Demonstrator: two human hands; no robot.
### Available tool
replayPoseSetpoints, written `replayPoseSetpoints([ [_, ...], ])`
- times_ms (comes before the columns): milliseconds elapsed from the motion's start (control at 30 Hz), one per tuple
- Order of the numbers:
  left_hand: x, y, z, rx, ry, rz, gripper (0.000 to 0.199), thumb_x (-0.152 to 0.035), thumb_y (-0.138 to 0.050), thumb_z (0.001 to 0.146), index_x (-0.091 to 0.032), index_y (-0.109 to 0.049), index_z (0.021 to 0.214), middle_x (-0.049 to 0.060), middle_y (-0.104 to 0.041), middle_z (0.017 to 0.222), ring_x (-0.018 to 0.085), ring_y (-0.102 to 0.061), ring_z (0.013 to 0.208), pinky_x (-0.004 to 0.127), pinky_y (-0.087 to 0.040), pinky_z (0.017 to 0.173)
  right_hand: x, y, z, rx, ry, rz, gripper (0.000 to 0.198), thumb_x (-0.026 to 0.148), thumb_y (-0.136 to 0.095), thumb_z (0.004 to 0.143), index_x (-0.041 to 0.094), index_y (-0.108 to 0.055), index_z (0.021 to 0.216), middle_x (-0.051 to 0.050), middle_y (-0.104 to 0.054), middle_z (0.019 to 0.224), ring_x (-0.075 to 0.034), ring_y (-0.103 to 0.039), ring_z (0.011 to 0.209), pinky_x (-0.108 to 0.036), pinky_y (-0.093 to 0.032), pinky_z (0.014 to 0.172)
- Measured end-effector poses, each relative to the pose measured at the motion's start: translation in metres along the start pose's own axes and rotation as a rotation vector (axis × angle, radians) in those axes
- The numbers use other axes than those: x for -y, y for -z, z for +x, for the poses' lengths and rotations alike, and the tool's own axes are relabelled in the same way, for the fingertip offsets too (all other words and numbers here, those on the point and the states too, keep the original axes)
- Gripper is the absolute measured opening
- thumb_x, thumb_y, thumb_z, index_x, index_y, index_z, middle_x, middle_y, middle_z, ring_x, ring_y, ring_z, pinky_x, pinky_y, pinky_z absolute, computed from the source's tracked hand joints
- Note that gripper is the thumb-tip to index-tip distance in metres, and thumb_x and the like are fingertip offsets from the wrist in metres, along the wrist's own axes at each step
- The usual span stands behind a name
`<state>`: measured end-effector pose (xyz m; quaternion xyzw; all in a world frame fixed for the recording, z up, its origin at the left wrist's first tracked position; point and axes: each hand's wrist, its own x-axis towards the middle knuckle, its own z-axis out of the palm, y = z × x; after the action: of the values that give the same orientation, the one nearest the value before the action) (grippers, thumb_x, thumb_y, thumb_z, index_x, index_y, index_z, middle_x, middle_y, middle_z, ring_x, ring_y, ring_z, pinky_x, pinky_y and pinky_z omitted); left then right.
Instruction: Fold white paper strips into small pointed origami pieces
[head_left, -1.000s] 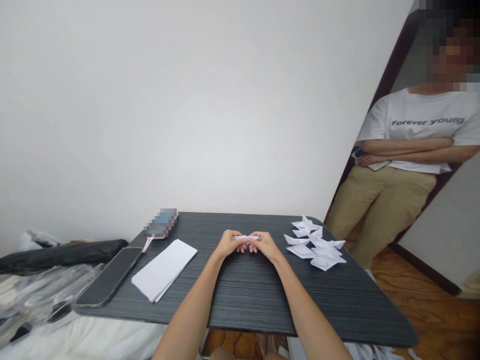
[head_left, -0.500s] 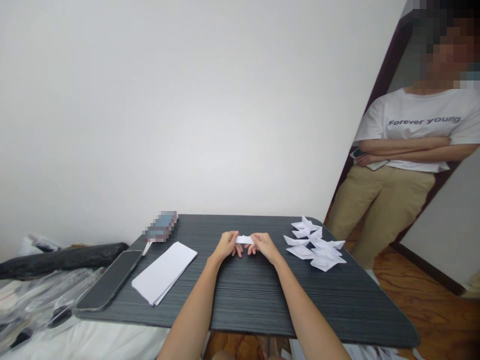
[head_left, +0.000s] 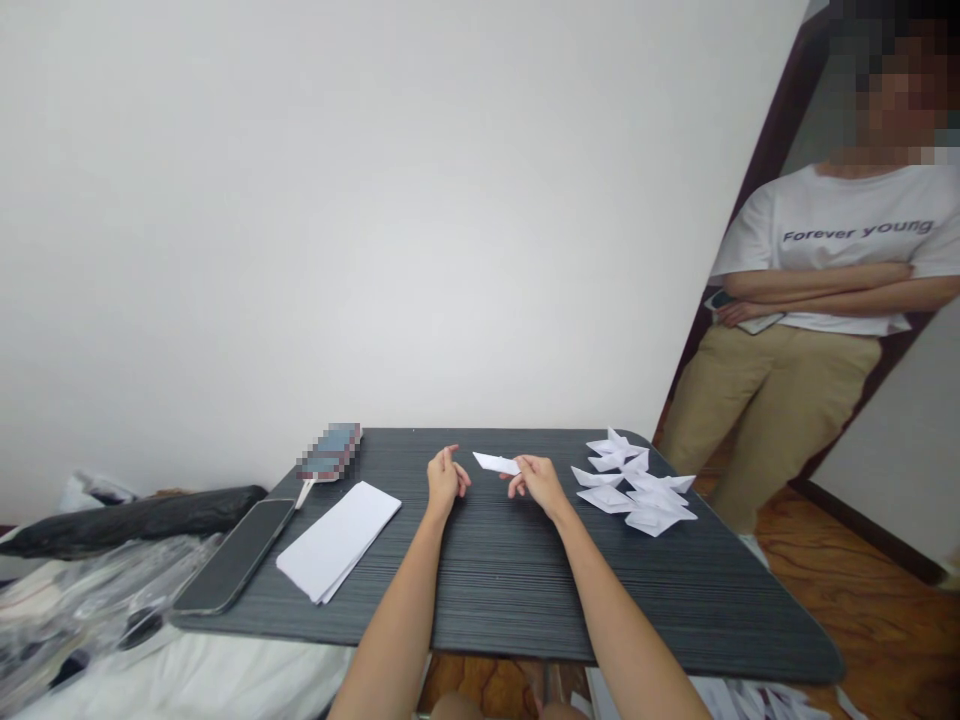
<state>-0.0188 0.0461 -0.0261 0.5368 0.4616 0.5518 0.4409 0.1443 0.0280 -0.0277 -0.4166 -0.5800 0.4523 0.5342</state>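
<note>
Over the middle of the dark table (head_left: 502, 600), my right hand (head_left: 538, 482) pinches one end of a small folded white paper boat (head_left: 495, 463). The boat's pointed other end sticks out to the left, apart from my left hand. My left hand (head_left: 448, 480) is a short way to the left with its fingers parted and nothing in it. Right of my right hand lies a group of several folded paper boats (head_left: 656, 503). On the left side of the table is a stack of white paper sheets (head_left: 337, 540).
A phone (head_left: 236, 555) lies at the table's left edge, near a blurred-out item (head_left: 330, 452) at the back left. Plastic-wrapped things and a long black bundle (head_left: 150, 522) are left of the table. A person (head_left: 817, 300) stands at the right with crossed arms, by a doorway.
My left hand has let go of the folded paper and moved slightly left. The paper boat stays in my right hand, now with its left end free.
</note>
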Motion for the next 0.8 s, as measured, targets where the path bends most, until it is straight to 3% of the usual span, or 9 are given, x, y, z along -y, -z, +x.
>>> replayPoseSetpoints([
  [200,0.002,-0.004,-0.002,0.216,-0.031,-0.019,0.050,-0.048,-0.031,0.078,-0.005,-0.049,0.095,0.004,-0.057,0.048,0.007,-0.045,0.028,0.014,-0.023,0.026,0.001,0.008,-0.002,-0.035,0.113,-0.164,0.034,0.036,-0.042,0.073,0.010,-0.059,0.086,0.003,-0.050,0.039,-0.008,-0.042,0.035,-0.019,-0.032,0.039],
  [500,0.008,-0.005,-0.002,0.285,-0.109,0.117,0.038,-0.042,-0.039,0.076,-0.007,-0.055,0.076,0.005,-0.059,0.054,0.006,-0.046,0.031,0.014,-0.028,0.028,-0.009,0.002,-0.001,0.061,0.093,-0.233,0.031,0.024,-0.048,0.068,0.012,-0.059,0.094,0.002,-0.054,0.048,-0.008,-0.047,0.043,-0.020,-0.037,0.045],
  [667,0.006,-0.006,-0.003,0.257,-0.079,0.062,0.042,-0.043,-0.037,0.077,-0.006,-0.052,0.090,0.004,-0.058,0.053,0.006,-0.046,0.030,0.014,-0.028,0.028,-0.010,0.001,-0.001,0.028,0.004,-0.095,0.037,0.023,-0.050,0.066,0.009,-0.054,0.100,0.004,-0.054,0.045,-0.007,-0.043,0.036,-0.019,-0.034,0.038],
  [800,0.004,-0.007,-0.002,0.211,-0.047,-0.011,0.049,-0.045,-0.032,0.078,-0.005,-0.043,0.105,0.003,-0.058,0.052,0.006,-0.045,0.029,0.014,-0.028,0.028,-0.006,0.009,0.003,-0.159,-0.037,0.244,0.035,0.022,-0.055,0.064,0.008,-0.054,0.096,0.001,-0.057,0.049,-0.009,-0.049,0.040,-0.020,-0.038,0.039],
])
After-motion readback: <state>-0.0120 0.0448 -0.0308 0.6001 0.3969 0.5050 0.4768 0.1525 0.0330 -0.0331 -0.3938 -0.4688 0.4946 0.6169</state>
